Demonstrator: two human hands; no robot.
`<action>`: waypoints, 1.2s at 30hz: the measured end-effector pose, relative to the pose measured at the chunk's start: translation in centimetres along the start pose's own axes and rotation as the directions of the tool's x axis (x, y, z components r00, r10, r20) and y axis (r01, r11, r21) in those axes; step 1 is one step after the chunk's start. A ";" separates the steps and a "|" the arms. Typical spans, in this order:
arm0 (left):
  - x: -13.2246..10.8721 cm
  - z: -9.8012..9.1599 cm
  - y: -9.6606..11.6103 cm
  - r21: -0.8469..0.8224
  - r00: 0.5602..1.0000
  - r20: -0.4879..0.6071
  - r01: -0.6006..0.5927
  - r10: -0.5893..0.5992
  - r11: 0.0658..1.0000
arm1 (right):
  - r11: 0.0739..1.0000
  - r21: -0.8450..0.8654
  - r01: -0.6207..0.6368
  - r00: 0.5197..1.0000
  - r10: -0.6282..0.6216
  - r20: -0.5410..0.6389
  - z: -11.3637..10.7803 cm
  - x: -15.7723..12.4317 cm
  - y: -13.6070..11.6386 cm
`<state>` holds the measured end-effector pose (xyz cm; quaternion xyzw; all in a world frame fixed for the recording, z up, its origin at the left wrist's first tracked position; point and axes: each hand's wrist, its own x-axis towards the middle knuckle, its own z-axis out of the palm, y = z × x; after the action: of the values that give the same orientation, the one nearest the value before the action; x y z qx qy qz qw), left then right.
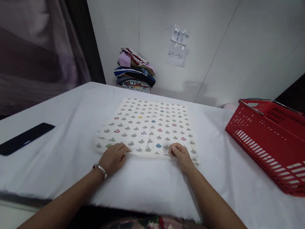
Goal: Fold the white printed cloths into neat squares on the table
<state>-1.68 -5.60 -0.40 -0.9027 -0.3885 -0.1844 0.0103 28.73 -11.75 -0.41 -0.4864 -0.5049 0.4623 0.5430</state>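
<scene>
Pale wall [109,25] across the back, draped curtain [29,29] on the left, table [64,171] with white cover in front of the person. Red basket [269,146] sits on the right of the table, tilted in view, slotted sides, metal handles folded down on the rim, right end cut off by the frame. Cloth [151,127] lies flat mid-table, directly ahead of the person: off-white, rows of grey mushroom prints with a few in red, blue, green and yellow, faint crease down the middle. Clothes pile [136,72] stands against the wall beyond the table's far edge, mixed colors, folded and stacked. Left hand [113,158] is on the cloth's near edge toward its left corner, fingers bent downward; can't tell if they grip fabric. Right hand [182,157] is at the same edge toward the right corner, fingers curled in, thumb side up; can't tell if fabric is pinched there either. Black slab [23,139] lies flat on the left, well apart from the cloth. Two paper sheets [177,56] taped to the wall, both handwritten, lower one reads 45-50. Silver bracelet [100,170] on the left wrist.
</scene>
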 end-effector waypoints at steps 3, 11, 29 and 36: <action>0.1 -0.1 0.1 -0.004 1.000 -0.003 0.001 -0.001 1.000 | 1.000 0.008 0.001 1.000 -0.002 0.003 0.0 0.0 0.0; 0.0 0.1 0.0 -0.013 1.000 -0.022 -0.001 0.001 1.000 | 0.996 -0.081 0.028 0.999 -0.031 -0.036 0.1 -0.2 -0.1; -0.3 0.1 0.3 -0.024 0.999 -0.032 -0.034 0.034 0.999 | 0.445 -0.716 0.538 0.842 -0.241 0.483 0.5 -0.8 -0.1; -0.1 0.0 0.4 -0.005 1.000 0.008 0.006 -0.006 1.000 | 0.374 -0.749 0.547 0.837 -0.246 0.488 0.9 -0.7 0.3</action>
<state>-1.46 -5.95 -0.39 -0.9022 -0.3910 -0.1820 0.0060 27.75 -12.37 -0.75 -0.4786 -0.8438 0.0631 0.2344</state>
